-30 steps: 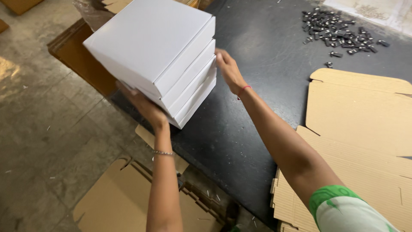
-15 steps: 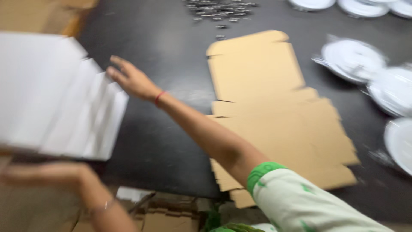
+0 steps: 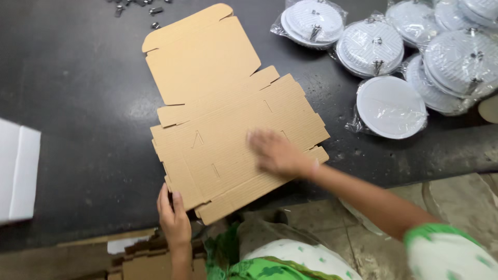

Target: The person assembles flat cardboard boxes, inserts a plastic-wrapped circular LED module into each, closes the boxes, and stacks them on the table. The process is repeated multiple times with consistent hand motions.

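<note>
Two hands on a flat cardboard box blank at the near edge of a dark surface

The unfolded brown cardboard blank [image 3: 228,119] lies flat on the black surface [image 3: 78,93]. The right hand [image 3: 275,152], open and palm down, presses on its near right part; the left hand [image 3: 174,218], fingers loosely curled, touches its near left corner. Bagged white round discs [image 3: 391,106] lie well to the right, small dark metal parts [image 3: 135,6] at the far edge, white boxes [image 3: 18,173] at far left
</note>
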Demonstrator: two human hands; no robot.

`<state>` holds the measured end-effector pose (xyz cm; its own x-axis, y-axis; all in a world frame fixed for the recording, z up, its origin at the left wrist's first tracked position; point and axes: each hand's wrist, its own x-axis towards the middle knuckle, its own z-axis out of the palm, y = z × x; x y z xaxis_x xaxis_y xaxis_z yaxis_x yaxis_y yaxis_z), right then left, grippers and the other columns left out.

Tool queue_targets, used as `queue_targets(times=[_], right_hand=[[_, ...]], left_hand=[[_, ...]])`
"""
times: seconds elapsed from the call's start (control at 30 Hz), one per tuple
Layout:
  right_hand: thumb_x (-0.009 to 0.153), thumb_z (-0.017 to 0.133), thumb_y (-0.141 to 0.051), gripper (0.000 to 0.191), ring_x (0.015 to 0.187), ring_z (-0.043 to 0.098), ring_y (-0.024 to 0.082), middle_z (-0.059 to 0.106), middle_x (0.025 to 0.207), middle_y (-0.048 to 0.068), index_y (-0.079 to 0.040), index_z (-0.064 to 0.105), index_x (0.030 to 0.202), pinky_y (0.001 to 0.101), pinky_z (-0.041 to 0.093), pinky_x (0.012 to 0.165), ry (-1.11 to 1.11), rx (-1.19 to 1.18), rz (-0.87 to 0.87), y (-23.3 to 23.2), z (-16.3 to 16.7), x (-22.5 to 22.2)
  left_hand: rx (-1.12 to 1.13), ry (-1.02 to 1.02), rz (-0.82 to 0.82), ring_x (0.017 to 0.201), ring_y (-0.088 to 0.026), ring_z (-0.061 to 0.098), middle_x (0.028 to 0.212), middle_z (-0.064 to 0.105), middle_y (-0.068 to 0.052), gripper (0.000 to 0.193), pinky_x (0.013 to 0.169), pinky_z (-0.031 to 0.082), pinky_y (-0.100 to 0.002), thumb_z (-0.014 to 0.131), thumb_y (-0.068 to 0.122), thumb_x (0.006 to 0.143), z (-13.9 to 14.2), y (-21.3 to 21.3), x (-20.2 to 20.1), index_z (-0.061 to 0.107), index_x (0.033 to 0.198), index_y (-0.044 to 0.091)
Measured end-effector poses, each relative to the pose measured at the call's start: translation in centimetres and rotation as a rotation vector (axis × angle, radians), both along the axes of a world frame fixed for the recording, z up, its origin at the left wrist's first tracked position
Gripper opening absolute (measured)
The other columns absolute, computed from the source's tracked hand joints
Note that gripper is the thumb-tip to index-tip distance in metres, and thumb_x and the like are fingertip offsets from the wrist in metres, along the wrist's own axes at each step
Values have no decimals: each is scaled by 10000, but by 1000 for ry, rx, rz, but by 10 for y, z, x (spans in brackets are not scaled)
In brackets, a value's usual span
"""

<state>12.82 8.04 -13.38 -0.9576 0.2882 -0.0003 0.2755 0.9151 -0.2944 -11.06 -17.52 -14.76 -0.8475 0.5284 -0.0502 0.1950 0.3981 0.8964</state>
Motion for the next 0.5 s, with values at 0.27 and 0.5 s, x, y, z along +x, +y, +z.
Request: queue_targets(times=[0.27,0.5], right_hand=[[1057,530,-373,341,1195,674,300,719,1298,85,-172,714,1262,403,541,1019,432,-458,125,-32,12,-71],[997,529,-492,759,1507,306,322,335,1636,150,-64,331,1591,463,208,1241,245,-40,301,-6,-16,-134]], left_hand=[[346,-224,146,1330,-222,539,1474,563,-138,562,1119,409,-333,482,373,1072,-39,15,14,499,1458,-35],[497,-256,239,1424,-229,448,1549,477,-139,618,1160,342,-338,467,398,1072,-46,20,55,399,1510,-31]])
